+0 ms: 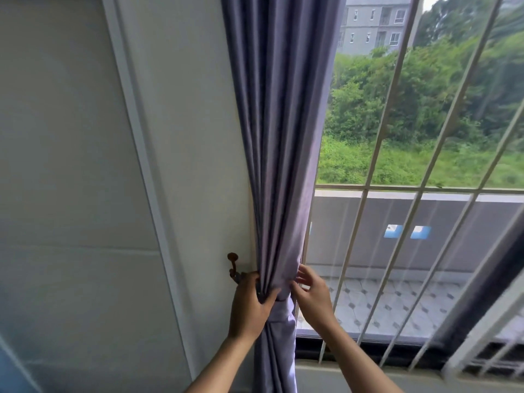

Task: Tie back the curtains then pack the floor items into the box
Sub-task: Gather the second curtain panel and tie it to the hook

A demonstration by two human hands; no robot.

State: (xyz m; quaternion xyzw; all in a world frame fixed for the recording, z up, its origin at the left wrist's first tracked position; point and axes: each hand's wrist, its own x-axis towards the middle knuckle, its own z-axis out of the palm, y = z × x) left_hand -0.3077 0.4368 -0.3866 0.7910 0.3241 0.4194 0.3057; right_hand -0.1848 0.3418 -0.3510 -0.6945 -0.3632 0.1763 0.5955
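Observation:
A lilac curtain [280, 123] hangs gathered into a narrow bunch at the left edge of the window. My left hand [251, 304] grips the bunch from the left at the cinched waist, thumb across the folds. My right hand [310, 296] touches the bunch from the right, fingers spread on the fabric's edge. A band of the same fabric [280, 296] appears to wrap the waist between my hands. A brown metal wall hook [234, 268] sticks out of the wall just left of my left hand. No box or floor items are in view.
White window bars [397, 137] run across the pane to the right, with a balcony floor and greenery beyond. A pale wall with a white vertical trim strip [141, 165] fills the left. The dark window sill [368, 350] lies below my right forearm.

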